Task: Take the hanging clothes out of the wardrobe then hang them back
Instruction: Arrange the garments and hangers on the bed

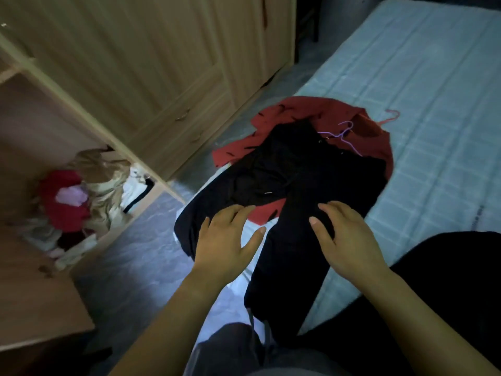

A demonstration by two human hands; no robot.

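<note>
We see soft black trousers (295, 213) running lower-centre to upper-right over a red garment (311, 109), left hand (226, 240) and right hand (344, 240) spread, gripping nothing.

Looking down at a pale blue mattress (423, 85) beside a light wooden wardrobe (151, 63). Spread across the mattress edge: a black garment (295, 185) lying over a red garment (320, 109), with a purple hanger (345, 135) and a pink hanger (390, 116) at the top end. Above the black cloth, left hand (225, 240) and right hand (344, 240), both flat with fingers spread (contact with the fabric hard to judge). In the open wardrobe compartment at left, a heap of clothes (81, 204), red, beige and white. Grey floor (130, 267) between.
</note>
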